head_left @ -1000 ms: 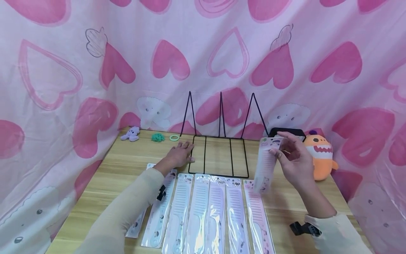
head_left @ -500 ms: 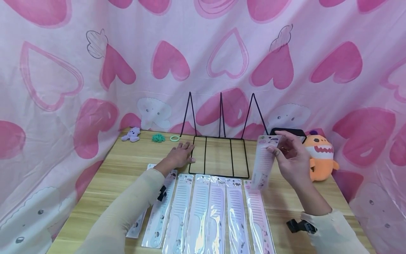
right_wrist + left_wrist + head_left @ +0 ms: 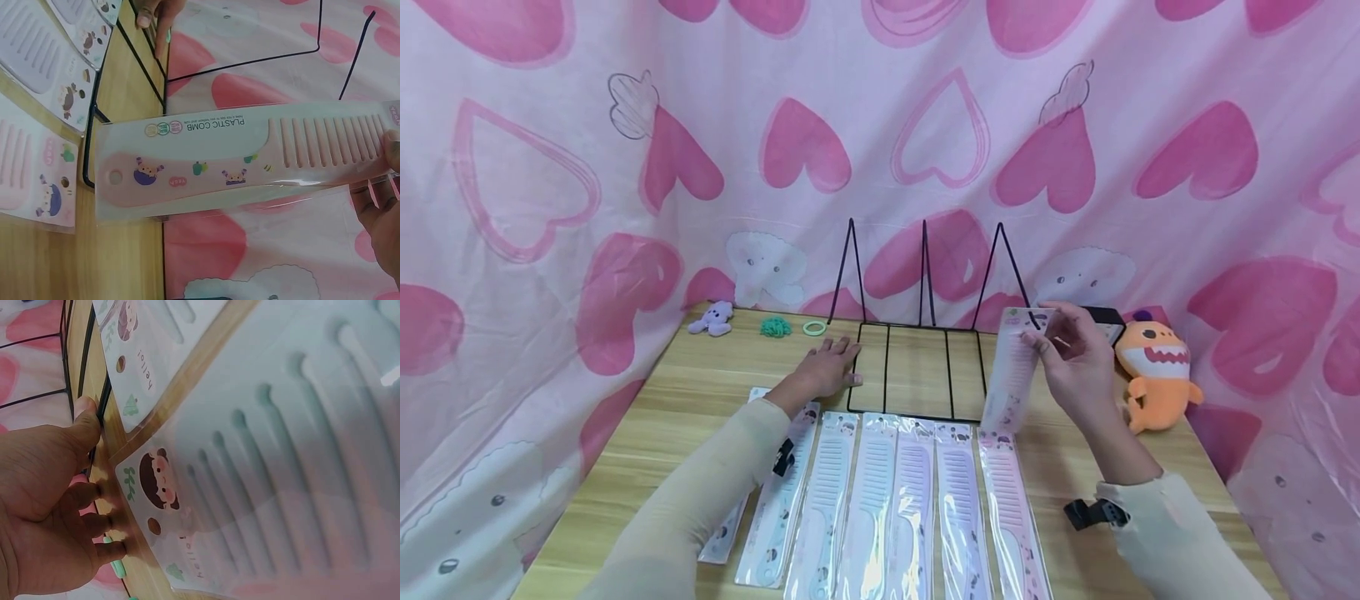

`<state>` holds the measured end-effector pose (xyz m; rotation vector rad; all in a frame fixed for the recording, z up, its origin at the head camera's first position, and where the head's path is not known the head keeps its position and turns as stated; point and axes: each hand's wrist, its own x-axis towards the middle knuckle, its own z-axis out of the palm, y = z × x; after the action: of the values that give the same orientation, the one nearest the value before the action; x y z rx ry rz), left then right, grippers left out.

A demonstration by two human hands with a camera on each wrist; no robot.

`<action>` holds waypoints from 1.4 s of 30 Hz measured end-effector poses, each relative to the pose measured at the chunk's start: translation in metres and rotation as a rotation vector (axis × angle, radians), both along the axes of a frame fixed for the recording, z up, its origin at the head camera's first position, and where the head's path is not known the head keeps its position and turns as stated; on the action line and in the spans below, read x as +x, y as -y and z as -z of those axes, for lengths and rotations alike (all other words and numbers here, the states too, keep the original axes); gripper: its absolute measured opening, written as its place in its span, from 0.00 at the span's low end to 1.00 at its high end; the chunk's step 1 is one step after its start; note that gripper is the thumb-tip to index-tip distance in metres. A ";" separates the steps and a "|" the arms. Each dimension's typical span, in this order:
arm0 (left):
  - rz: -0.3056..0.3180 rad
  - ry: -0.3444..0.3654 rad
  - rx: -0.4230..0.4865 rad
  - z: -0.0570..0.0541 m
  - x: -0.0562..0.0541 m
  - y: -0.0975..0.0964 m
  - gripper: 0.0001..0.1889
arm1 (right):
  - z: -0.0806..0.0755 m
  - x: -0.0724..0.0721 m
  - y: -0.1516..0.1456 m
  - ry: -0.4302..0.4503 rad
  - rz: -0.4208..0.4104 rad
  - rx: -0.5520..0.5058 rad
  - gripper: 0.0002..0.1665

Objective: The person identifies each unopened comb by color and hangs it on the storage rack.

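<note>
In the head view, my right hand [image 3: 1078, 354] pinches the top of a packaged pink comb [image 3: 1011, 371] between thumb and fingers. The pack hangs close to the black wire rack [image 3: 917, 417], and the end of the rack's right prong [image 3: 1015, 267] overlaps its top edge. Printing on this clear pack [image 3: 206, 169] reads "PLASTIC COMB" in the right wrist view. At the rack's left side rests my left hand [image 3: 827, 367], fingers spread, with the thumb [image 3: 86, 419] at the wire. Several packaged blue, purple and pink combs [image 3: 913, 500] lie side by side in front of the rack.
A purple plush [image 3: 712, 319], a green hair tie [image 3: 775, 327] and a pale green ring [image 3: 814, 327] sit at the back left. Behind my right hand are an orange shark plush [image 3: 1157, 375] and a black box [image 3: 1107, 321]. A pink heart curtain [image 3: 880, 125] surrounds the table.
My right hand has moved left and slightly up with the pink comb, bringing the pack's top to the right prong's end. My left hand has stayed at the rack.
</note>
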<state>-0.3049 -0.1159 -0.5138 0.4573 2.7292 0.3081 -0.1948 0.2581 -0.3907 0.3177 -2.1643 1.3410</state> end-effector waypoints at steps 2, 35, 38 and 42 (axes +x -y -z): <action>0.001 -0.010 -0.005 -0.002 0.003 0.000 0.41 | 0.001 -0.008 0.001 -0.003 0.010 0.004 0.28; -0.024 0.020 0.022 0.006 -0.007 0.000 0.42 | -0.011 -0.098 0.008 0.097 0.070 0.006 0.33; -0.031 0.028 0.025 -0.005 0.003 -0.002 0.41 | -0.010 -0.095 0.004 0.128 0.071 0.038 0.37; -0.031 0.016 0.028 -0.003 0.003 -0.001 0.41 | -0.008 -0.090 -0.006 0.181 0.062 0.091 0.43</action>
<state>-0.3017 -0.1145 -0.5107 0.4193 2.7218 0.3568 -0.2843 0.2639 -0.3830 0.1679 -2.3694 1.2828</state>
